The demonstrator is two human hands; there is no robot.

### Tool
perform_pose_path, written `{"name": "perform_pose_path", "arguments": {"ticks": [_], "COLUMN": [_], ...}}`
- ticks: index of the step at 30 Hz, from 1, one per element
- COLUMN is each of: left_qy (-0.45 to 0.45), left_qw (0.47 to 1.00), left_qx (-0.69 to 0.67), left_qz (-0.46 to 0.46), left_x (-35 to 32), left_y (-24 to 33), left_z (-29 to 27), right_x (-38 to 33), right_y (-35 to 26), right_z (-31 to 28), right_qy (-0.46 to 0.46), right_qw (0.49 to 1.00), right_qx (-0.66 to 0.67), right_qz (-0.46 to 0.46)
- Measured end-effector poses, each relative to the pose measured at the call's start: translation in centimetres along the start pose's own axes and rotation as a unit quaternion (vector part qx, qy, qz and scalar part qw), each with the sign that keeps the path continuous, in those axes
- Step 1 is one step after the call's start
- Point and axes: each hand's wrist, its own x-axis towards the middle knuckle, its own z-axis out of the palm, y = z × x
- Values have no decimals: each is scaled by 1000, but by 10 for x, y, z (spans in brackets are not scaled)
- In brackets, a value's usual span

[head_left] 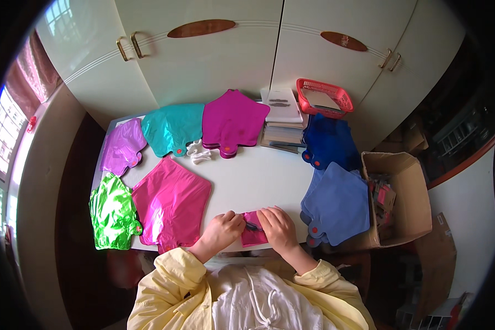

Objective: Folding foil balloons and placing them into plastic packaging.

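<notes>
Right at the table's front edge lies a small pink foil balloon [252,237], folded into a squarish packet, with a dark patch in its middle. My left hand [225,231] is closed, its fingertips pinching the packet's upper left edge. On the other side my right hand [279,228] grips the right edge, fingers together and bent over it. The thumbs are partly hidden. Just left of my left hand is a flat pink star-shaped foil balloon pile [173,201].
Flat foil balloons lie around the white table [258,181]: green [113,212], lilac [122,146], teal [173,126], magenta [234,121], dark blue [330,140] and grey-blue [338,203]. White cloth [198,152], stacked cards [283,132], a red basket [340,98] and a cardboard box [407,192] surround them.
</notes>
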Motion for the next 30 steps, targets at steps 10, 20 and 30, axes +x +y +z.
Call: {"name": "perform_pose_path", "arguments": {"ticks": [10, 20, 30], "left_qy": [32, -53, -158], "left_qw": [998, 991, 983], "left_qx": [-11, -49, 5], "left_qz": [-54, -110, -91], "left_x": [1, 4, 4], "left_y": [16, 56, 54], "left_z": [-14, 8, -10], "right_x": [-7, -9, -21], "right_y": [2, 2, -4], "right_z": [7, 6, -12], "right_qy": [6, -19, -134], "right_qw": [1000, 1000, 987], "right_qx": [-13, 3, 66], "right_qz": [-8, -6, 56]}}
